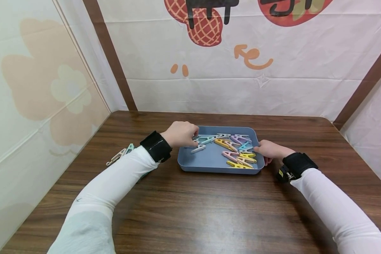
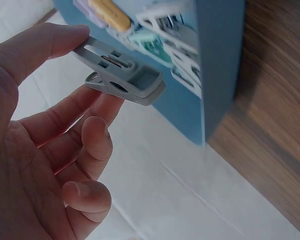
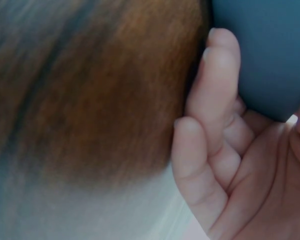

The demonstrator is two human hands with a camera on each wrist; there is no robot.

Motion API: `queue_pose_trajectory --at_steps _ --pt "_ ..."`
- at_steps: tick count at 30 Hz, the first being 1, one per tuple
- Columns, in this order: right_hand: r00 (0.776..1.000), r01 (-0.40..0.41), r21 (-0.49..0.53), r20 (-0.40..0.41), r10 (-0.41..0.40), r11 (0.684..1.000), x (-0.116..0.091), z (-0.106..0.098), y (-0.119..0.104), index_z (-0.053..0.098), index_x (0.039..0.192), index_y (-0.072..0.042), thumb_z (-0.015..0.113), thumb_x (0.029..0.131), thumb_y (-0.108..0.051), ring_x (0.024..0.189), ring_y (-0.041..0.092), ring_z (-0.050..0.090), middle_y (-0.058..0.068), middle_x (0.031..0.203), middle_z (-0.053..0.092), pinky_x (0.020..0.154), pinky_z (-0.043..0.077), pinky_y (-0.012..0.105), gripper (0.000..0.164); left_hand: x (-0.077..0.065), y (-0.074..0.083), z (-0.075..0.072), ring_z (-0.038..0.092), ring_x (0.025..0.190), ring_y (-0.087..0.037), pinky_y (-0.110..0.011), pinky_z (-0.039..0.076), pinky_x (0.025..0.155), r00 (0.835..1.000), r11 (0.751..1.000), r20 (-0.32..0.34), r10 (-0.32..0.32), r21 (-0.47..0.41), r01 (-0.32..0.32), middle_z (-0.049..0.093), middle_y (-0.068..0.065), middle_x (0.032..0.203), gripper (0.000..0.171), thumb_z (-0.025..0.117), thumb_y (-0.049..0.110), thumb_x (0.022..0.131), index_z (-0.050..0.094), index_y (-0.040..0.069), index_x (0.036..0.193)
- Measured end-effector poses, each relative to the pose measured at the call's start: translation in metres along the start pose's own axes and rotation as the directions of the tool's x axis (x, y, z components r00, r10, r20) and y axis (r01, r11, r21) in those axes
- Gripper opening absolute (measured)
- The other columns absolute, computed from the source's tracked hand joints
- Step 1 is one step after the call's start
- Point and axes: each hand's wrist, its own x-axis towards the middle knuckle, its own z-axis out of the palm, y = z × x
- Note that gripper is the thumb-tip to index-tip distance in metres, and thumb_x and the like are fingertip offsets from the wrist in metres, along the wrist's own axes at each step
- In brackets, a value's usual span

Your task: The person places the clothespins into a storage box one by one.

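With the left hand (image 1: 180, 134), pinching a gray clip (image 2: 121, 75) between thumb and fingers, with the remaining fingers loosely curled beneath and the clip's closed end pointing away from the palm. Holding it at the left end of the blue tray (image 1: 206, 165), near other clips inside. With the right hand (image 1: 271, 150), apparently gripping the tray's right wall, with fingers along the outside; hard to be sure of the thumb, cut off at the border of the right wrist view.

Set close to the far edge of the tabletop (image 1: 190, 225), roughly midway from left to right, and flanked by both hands. Strewn inside with clips: near the left wall, just beside the left hand, with a pale gray clip (image 1: 198, 149); toward the far wall, with a mint clip (image 1: 207, 140); toward the far right corner, with a lilac clip (image 1: 236, 139); near the right wall and the right hand, with a light blue clip (image 1: 243, 146); toward the near right corner, with a yellow clip (image 1: 236, 164) and, farther in, a pink clip (image 1: 233, 157).

Bearing too, toward the tabletop's left edge and well apart from the tray, a beige clip (image 1: 115, 158) and a green clip (image 1: 131, 147), beside the left sleeve (image 1: 114, 190).
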Motion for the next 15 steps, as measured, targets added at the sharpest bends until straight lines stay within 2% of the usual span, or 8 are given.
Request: queue_pose_trajectory --at_steps 7,12,15 --pt "1.0 -0.004 -0.006 0.0 0.004 1.0 -0.001 0.001 -0.001 0.056 0.096 0.005 0.04 0.103 -0.018 0.049 0.013 0.056 0.004 0.058 0.057 0.05 0.045 0.027 0.029 0.008 0.019 0.009 0.052 0.068 -0.013 -0.029 0.039 0.058 0.995 0.996 0.083 0.057 0.061 -0.062 0.058 0.004 0.075 0.024 0.073 0.035 0.085 0.065 0.013 0.089" --pt "1.0 -0.011 -0.007 -0.003 0.011 1.0 -0.001 0.0 -0.001 0.056 0.099 0.006 0.04 0.103 -0.019 0.05 0.014 0.056 0.005 0.06 0.058 0.051 0.045 0.027 0.029 0.009 0.021 0.018 0.052 0.066 -0.011 -0.028 0.04 0.057 0.99 0.994 0.114 0.084 0.065 -0.092 0.057 0.006 0.072 0.025 0.077 0.036 0.081 0.065 0.014 0.084" --pt "1.0 -0.017 -0.009 -0.01 0.017 1.0 0.0 0.0 0.0 0.055 0.1 0.006 0.041 0.103 -0.019 0.05 0.014 0.057 0.005 0.06 0.058 0.051 0.045 0.027 0.029 0.01 0.02 0.023 0.051 0.065 -0.011 -0.027 0.039 0.056 0.988 0.994 0.135 0.08 0.062 -0.089 0.056 0.006 0.069 0.026 0.079 0.036 0.079 0.063 0.016 0.078"
